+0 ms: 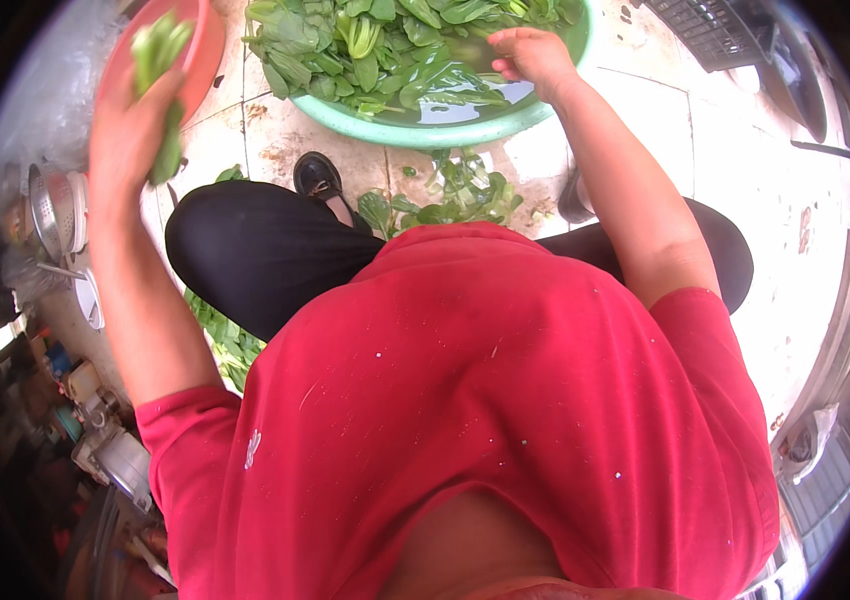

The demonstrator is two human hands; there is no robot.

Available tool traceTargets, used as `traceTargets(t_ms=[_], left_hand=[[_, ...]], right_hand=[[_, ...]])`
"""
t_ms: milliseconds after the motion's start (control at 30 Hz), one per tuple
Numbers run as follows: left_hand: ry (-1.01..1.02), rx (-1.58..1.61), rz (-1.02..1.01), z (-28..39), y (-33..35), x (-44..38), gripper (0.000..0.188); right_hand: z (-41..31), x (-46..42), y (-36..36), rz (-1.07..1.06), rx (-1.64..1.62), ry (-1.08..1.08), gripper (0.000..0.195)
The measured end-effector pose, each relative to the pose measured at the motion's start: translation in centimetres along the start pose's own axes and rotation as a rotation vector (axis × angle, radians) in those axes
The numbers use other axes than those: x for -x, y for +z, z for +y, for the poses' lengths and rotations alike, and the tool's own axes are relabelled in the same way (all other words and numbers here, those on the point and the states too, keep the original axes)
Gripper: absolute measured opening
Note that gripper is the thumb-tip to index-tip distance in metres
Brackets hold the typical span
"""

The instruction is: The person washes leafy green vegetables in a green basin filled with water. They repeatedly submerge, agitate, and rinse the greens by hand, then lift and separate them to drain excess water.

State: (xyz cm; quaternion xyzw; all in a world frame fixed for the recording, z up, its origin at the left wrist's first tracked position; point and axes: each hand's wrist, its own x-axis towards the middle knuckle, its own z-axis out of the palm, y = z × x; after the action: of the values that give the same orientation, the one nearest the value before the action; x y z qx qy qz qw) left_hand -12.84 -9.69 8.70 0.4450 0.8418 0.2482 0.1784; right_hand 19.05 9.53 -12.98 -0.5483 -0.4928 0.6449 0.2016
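Note:
My left hand (132, 120) is closed around a small bunch of leafy greens (158, 49), blurred, over the near side of a red plastic basin (204, 71). My right hand (534, 60) is over the right part of a large green plastic basin (425, 135), its fingers curled near the water; whether something thin is between the fingertips is unclear. Water and many leafy greens (365, 71) fill this basin, the greens heaped mostly at its left and middle, with pale stem bases showing among them.
Loose leaves (462, 195) lie on the wet tiled floor between my feet, and more greens (226, 337) lie beside my left leg. A metal colander (50, 210) stands at the left. At the upper right is a dark plastic crate (710, 30).

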Motion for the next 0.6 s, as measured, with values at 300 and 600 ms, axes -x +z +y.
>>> traceTargets(t_ms=[300, 600], left_hand=[[-0.726, -0.507, -0.437, -26.2, -0.2, 22.3, 0.054], [-0.71, -0.342, -0.089, -23.4, -1.5, 22.8, 0.045]], right_hand=[[5.6, -4.1, -1.0, -0.214, 1.23, -0.166, 0.029], [8.9, -7.9, 3.1, -0.566, 1.467, -0.182, 0.037]])
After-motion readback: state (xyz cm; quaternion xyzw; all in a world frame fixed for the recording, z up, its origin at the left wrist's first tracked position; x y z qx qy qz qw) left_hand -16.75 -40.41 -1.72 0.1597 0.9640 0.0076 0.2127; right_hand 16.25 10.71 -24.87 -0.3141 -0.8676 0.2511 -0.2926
